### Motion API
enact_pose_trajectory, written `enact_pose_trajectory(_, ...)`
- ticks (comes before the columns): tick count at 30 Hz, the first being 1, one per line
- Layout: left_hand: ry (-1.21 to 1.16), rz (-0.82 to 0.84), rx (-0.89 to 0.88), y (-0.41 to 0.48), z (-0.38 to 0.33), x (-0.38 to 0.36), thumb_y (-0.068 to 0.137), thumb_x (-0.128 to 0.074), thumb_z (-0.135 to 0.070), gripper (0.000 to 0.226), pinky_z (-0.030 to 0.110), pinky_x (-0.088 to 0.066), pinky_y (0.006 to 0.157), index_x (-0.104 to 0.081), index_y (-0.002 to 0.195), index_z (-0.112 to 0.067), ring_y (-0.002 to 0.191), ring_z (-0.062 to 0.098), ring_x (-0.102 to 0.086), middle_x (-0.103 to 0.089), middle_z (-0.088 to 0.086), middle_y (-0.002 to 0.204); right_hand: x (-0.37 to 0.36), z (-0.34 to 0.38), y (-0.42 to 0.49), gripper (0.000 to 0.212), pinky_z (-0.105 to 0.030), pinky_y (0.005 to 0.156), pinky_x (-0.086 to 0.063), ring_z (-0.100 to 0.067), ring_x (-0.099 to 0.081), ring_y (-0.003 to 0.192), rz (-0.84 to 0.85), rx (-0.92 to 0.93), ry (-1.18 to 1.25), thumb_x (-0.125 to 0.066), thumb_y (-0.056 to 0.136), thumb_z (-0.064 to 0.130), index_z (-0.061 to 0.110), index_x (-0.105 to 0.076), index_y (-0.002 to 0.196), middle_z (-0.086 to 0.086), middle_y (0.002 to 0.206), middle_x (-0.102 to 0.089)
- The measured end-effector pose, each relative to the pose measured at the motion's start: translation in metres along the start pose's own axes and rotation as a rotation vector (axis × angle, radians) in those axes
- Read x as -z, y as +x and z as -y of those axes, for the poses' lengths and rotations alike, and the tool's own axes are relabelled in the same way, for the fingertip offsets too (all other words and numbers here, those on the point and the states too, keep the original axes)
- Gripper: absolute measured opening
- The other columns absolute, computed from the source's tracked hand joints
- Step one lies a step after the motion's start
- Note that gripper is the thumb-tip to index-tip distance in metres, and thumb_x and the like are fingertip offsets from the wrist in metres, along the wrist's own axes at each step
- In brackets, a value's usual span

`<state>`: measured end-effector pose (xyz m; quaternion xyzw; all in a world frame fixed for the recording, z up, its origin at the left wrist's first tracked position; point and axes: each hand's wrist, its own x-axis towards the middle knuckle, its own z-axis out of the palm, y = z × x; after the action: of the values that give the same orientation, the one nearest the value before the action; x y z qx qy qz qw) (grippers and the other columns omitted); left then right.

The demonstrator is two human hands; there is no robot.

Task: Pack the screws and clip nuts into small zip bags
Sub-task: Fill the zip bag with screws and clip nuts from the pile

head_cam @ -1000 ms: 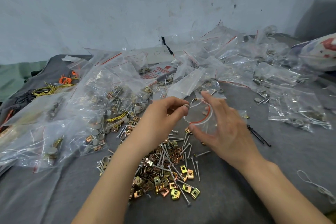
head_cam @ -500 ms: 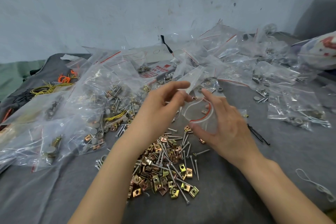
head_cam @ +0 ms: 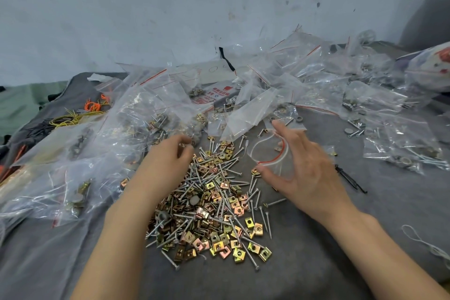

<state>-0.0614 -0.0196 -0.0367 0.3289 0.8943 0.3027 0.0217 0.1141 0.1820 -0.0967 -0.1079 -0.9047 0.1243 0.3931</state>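
A heap of silver screws and brass clip nuts lies on the grey cloth in front of me. My right hand holds a small clear zip bag just right of the heap, its red-lined mouth spread between thumb and forefinger. One clip nut shows inside the bag. My left hand is low over the heap's far left edge with its fingers curled. It is blurred, so I cannot make out whether it holds anything.
Many clear zip bags, some filled with hardware, are piled to the left, behind and to the right. Yellow and orange wires lie far left. A black tie sits right of my right hand, a white loop near the right edge.
My left hand has dropped from the bag's mouth down to the heap of screws and clip nuts. The right hand still holds the bag open, slightly lower.
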Motion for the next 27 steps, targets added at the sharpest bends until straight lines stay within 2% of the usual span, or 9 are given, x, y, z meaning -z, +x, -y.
enact_pose_trajectory(4, 0.099, 0.161, 0.010, -0.007, 0.001, 0.014, 0.100, -0.053, -0.031, 0.017, 0.028, -0.048, 0.079, -0.064, 0.113, -0.029, 0.087, 0.005, -0.060, -0.065, -0.009, 0.104, 0.000, -0.001, 0.000, 0.079, -0.026, 0.094, -0.033, -0.017, -0.055, 0.110, 0.013, 0.009, 0.004, -0.059, 0.089, 0.061, 0.028, -0.025, 0.153, 0.007, 0.136, -0.047)
enact_pose_trajectory(5, 0.107, 0.215, 0.004, -0.010, 0.001, 0.018, 0.100, -0.054, -0.030, 0.013, 0.025, -0.048, 0.076, -0.064, 0.108, -0.032, 0.083, 0.002, -0.060, -0.066, -0.009, 0.102, -0.001, -0.001, 0.000, 0.079, -0.025, 0.094, -0.033, -0.017, -0.056, 0.109, 0.016, 0.006, 0.005, -0.058, 0.089, 0.061, 0.029, -0.025, 0.153, 0.007, 0.135, -0.048)
enact_pose_trajectory(7, 0.102, 0.329, -0.017, -0.016, 0.002, 0.023, 0.099, -0.056, -0.031, 0.012, 0.016, -0.043, 0.057, -0.065, 0.103, -0.038, 0.061, -0.005, -0.056, -0.064, -0.013, 0.089, -0.001, -0.001, -0.001, 0.080, -0.026, 0.094, -0.034, -0.016, -0.056, 0.109, 0.022, 0.001, 0.002, -0.058, 0.088, 0.061, 0.030, -0.024, 0.153, 0.008, 0.135, -0.048)
enact_pose_trajectory(9, 0.060, 0.439, -0.013, -0.023, 0.000, 0.025, 0.098, -0.058, -0.029, 0.013, 0.013, -0.036, 0.047, -0.065, 0.100, -0.040, 0.047, -0.001, -0.047, -0.056, -0.013, 0.073, -0.002, -0.001, -0.001, 0.080, -0.029, 0.095, -0.035, -0.017, -0.056, 0.110, 0.019, -0.006, -0.001, -0.062, 0.088, 0.060, 0.030, -0.025, 0.153, 0.007, 0.135, -0.049)
enact_pose_trajectory(12, 0.098, 0.549, 0.011, -0.029, -0.002, 0.022, 0.095, -0.063, -0.033, 0.014, 0.019, -0.039, 0.055, -0.064, 0.098, -0.046, 0.057, 0.004, -0.049, -0.054, -0.014, 0.078, -0.002, 0.000, -0.001, 0.082, -0.032, 0.094, -0.038, -0.019, -0.056, 0.110, 0.021, -0.016, 0.000, -0.066, 0.085, 0.056, 0.028, -0.028, 0.152, 0.006, 0.135, -0.050)
enact_pose_trajectory(18, 0.211, 0.535, 0.032, -0.033, -0.002, 0.013, 0.094, -0.063, -0.034, 0.016, 0.019, -0.037, 0.054, -0.059, 0.098, -0.049, 0.062, 0.003, -0.051, -0.052, -0.014, 0.083, -0.001, 0.003, 0.000, 0.081, -0.032, 0.096, -0.036, -0.013, -0.049, 0.113, 0.025, -0.020, 0.002, -0.067, 0.085, 0.055, 0.029, -0.028, 0.152, 0.009, 0.136, -0.047)
enact_pose_trajectory(21, 0.221, 0.492, 0.033, -0.033, -0.001, 0.011, 0.095, -0.062, -0.033, 0.013, 0.022, -0.042, 0.055, -0.059, 0.098, -0.045, 0.060, 0.008, -0.053, -0.061, -0.008, 0.084, 0.000, 0.003, -0.001, 0.082, -0.033, 0.096, -0.037, -0.013, -0.049, 0.113, 0.032, -0.023, 0.001, -0.069, 0.084, 0.053, 0.028, -0.029, 0.151, 0.006, 0.135, -0.050)
enact_pose_trajectory(25, 0.223, 0.419, -0.003, -0.032, -0.002, 0.009, 0.096, -0.061, -0.035, 0.008, 0.021, -0.039, 0.051, -0.060, 0.103, -0.039, 0.059, 0.004, -0.052, -0.056, -0.012, 0.081, 0.000, 0.005, -0.001, 0.081, -0.032, 0.095, -0.037, -0.013, -0.048, 0.115, 0.046, -0.019, -0.009, -0.069, 0.085, 0.053, 0.025, -0.032, 0.151, 0.004, 0.136, -0.052)
enact_pose_trajectory(27, 0.247, 0.379, -0.027, -0.031, -0.002, 0.008, 0.096, -0.060, -0.035, 0.007, 0.024, -0.047, 0.061, -0.059, 0.104, -0.034, 0.071, 0.006, -0.058, -0.056, -0.013, 0.088, 0.000, 0.005, -0.001, 0.080, -0.031, 0.097, -0.036, -0.013, -0.048, 0.116, 0.057, -0.013, -0.005, -0.068, 0.086, 0.053, 0.025, -0.032, 0.152, 0.004, 0.138, -0.051)
